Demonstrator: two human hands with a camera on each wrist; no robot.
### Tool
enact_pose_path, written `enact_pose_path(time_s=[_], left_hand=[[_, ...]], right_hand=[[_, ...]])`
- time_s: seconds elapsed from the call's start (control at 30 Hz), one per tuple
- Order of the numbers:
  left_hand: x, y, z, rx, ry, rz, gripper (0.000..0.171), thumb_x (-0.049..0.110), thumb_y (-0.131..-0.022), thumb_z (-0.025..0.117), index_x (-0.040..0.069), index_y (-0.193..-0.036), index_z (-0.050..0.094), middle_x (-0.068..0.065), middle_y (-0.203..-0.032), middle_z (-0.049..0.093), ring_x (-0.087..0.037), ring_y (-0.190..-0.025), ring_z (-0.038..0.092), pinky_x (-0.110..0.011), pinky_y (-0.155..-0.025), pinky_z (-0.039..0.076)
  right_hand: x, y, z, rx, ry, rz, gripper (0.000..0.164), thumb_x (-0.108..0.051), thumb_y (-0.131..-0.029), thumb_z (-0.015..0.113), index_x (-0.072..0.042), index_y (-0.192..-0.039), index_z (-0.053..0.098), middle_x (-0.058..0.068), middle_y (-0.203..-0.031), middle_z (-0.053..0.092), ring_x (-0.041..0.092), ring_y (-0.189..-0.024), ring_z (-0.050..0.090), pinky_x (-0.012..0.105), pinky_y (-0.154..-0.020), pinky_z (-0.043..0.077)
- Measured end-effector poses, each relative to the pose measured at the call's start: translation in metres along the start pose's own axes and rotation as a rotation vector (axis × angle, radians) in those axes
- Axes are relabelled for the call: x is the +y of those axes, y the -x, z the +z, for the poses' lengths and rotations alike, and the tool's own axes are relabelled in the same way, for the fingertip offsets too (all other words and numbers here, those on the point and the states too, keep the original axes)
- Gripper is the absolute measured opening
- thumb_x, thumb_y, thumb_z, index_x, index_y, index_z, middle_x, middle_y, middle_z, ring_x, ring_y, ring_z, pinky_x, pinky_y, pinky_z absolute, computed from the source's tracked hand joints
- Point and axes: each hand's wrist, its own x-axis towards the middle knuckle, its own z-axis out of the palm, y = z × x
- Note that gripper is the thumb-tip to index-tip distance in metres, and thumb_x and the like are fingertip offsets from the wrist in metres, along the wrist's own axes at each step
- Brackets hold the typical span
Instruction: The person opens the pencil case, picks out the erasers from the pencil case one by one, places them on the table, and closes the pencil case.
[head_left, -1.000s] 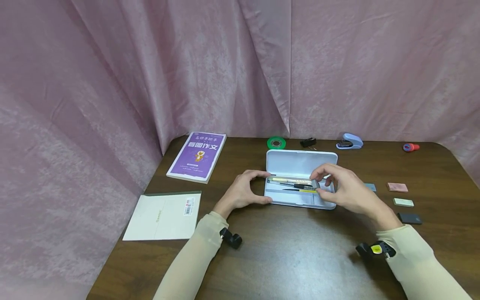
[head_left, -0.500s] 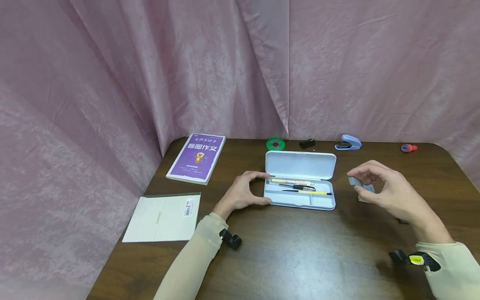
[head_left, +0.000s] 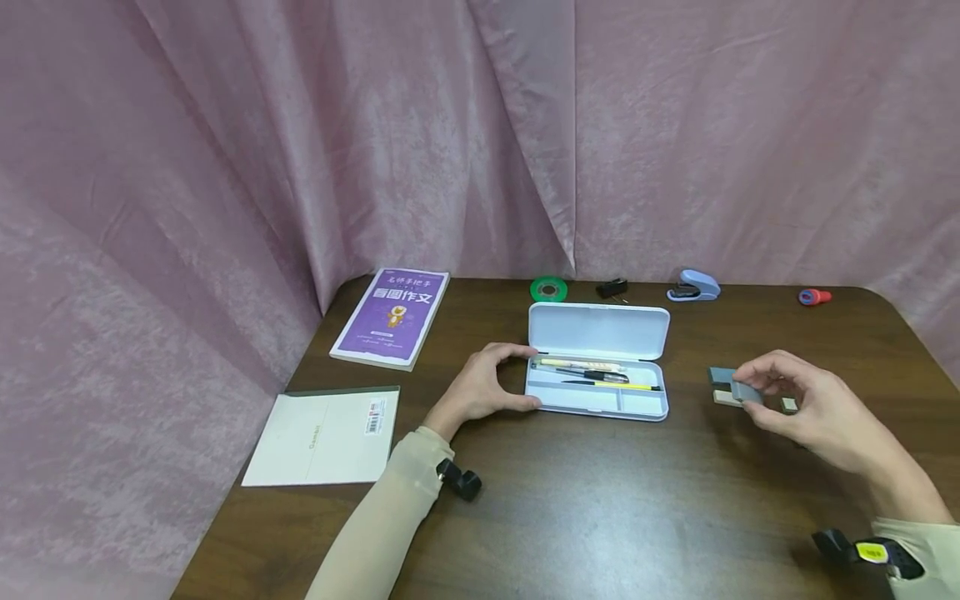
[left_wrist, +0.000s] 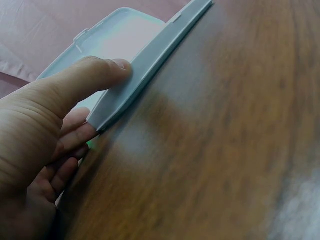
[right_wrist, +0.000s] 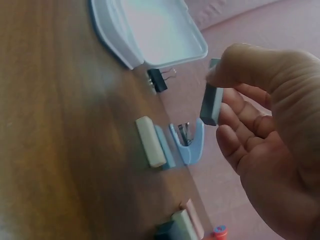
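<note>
In the head view my left hand (head_left: 480,387) grips the left end of an open pale-blue pencil case (head_left: 597,329), thumb at the front side and index finger at the back. The case holds a cream pen (head_left: 581,365), a black pen (head_left: 611,377) and a thin yellow-and-black pencil (head_left: 633,387). My right hand (head_left: 825,421) pinches a grey eraser (right_wrist: 212,102) between thumb and fingers, raised over the table. Below it lie a cream eraser (right_wrist: 150,142) and a blue one (head_left: 721,376), side by side.
Farther right stand pale-green (right_wrist: 184,225), pink (right_wrist: 193,218) and dark (right_wrist: 167,230) erasers. Along the back are green tape (head_left: 548,289), a binder clip (head_left: 612,288), a blue stapler (head_left: 693,286) and a small red-and-blue object (head_left: 814,297). A purple book (head_left: 393,317) and white notebook (head_left: 322,437) lie left.
My right hand has moved right, away from the pencil case to over the loose erasers, with the grey eraser in its fingers. The left hand has stayed on the case.
</note>
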Motion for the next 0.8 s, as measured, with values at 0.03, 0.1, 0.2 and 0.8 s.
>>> enact_pose_path(time_s=[0.03,0.1,0.2,0.8], left_hand=[[0.0,0.0,0.0,-0.001,0.001,-0.002,0.078,0.048,-0.076,0.104,0.034,-0.146,0.072,0.003,-0.154,0.064,-0.023,-0.151,0.051,-0.049,-0.127,0.041],[0.002,0.0,0.0,-0.003,0.004,-0.004,0.078,0.048,-0.076,0.104,0.034,-0.146,0.072,0.003,-0.155,0.063,-0.023,-0.151,0.051,-0.049,-0.127,0.04],[0.003,-0.001,-0.001,-0.003,0.008,-0.007,0.078,0.048,-0.076,0.104,0.034,-0.146,0.072,0.002,-0.155,0.063,-0.024,-0.151,0.051,-0.05,-0.128,0.04],[0.003,0.002,-0.001,-0.002,-0.025,-0.02,0.078,0.047,-0.077,0.104,0.035,-0.146,0.071,0.005,-0.155,0.063,-0.021,-0.151,0.05,-0.048,-0.128,0.039]], right_hand=[[0.002,0.003,0.001,-0.01,0.014,-0.01,0.047,0.012,-0.083,0.09,-0.016,-0.119,0.076,-0.005,-0.108,0.073,0.005,-0.092,0.063,0.012,-0.079,0.049],[0.006,0.007,0.003,-0.031,0.035,-0.03,0.048,0.011,-0.082,0.091,-0.019,-0.117,0.077,-0.006,-0.108,0.072,0.005,-0.095,0.06,0.013,-0.08,0.047],[0.013,0.011,0.007,-0.07,0.059,-0.082,0.051,0.012,-0.08,0.093,-0.021,-0.116,0.077,-0.006,-0.105,0.069,0.006,-0.098,0.055,0.013,-0.08,0.046],[0.023,0.013,0.016,-0.149,0.135,-0.13,0.045,0.009,-0.077,0.096,-0.018,-0.109,0.081,-0.013,-0.094,0.07,0.004,-0.083,0.063,0.014,-0.073,0.049]])
